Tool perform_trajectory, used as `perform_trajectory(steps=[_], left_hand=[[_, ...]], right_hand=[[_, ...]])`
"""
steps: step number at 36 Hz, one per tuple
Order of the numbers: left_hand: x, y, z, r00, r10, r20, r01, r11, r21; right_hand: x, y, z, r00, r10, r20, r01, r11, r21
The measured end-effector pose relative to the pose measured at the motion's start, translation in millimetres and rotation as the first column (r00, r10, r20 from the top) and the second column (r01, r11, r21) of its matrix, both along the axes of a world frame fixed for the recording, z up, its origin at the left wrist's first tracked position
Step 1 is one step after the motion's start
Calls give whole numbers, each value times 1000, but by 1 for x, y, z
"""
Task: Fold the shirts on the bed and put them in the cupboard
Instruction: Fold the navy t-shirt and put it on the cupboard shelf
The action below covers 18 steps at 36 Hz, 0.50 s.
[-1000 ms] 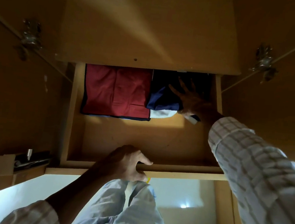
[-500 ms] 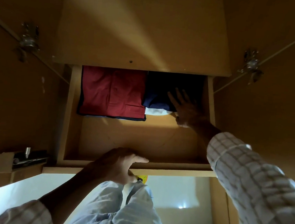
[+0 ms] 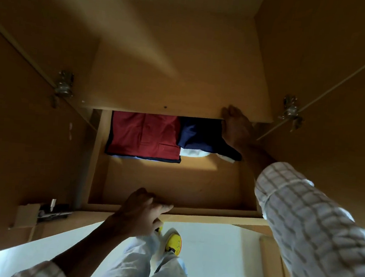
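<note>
Folded red shirt (image 3: 143, 136) and navy shirt (image 3: 199, 136) lie side by side at the drawer's (image 3: 173, 181) far end. Left hand (image 3: 142, 212) grasps the near drawer front. Right hand (image 3: 236, 127) holds the shelf edge (image 3: 157, 108) above; closing now risks trapping its fingers.

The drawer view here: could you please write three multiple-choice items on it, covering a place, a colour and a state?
1. Where does the red shirt lie in the drawer?
A. left of the navy shirt
B. right of it
C. at the drawer's front edge

2. What colour is the cloth showing under the navy shirt?
A. green
B. white
C. black

3. What is the left hand doing?
A. hanging free
B. lifting a shirt
C. gripping the drawer's front edge

Answers: 1 A, the two shirts lie side by side at the back; 2 B, a pale edge shows below the navy; 3 C, fingers curl over the front board.
</note>
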<state>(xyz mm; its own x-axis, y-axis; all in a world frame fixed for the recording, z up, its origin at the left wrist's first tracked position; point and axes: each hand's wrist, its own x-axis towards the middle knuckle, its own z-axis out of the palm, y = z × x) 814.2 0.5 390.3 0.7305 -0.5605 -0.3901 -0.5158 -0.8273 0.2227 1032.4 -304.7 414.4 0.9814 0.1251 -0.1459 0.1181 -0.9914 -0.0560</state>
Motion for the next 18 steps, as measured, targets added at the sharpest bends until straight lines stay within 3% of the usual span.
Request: perform_trajectory(steps=[3,6,18], left_hand=[[14,-3,7,999,-2,32,7,991,-135],[30,-5,8,984,21,176,15,979,-204],[114,-26,23,905,312,289,-291,950,-116]], right_hand=[[1,2,1,996,-44,-71,42,999,-21],[-1,5,5,994,-50,-101,46,998,-49],[-5,10,10,994,-86,-73,85,996,-9]])
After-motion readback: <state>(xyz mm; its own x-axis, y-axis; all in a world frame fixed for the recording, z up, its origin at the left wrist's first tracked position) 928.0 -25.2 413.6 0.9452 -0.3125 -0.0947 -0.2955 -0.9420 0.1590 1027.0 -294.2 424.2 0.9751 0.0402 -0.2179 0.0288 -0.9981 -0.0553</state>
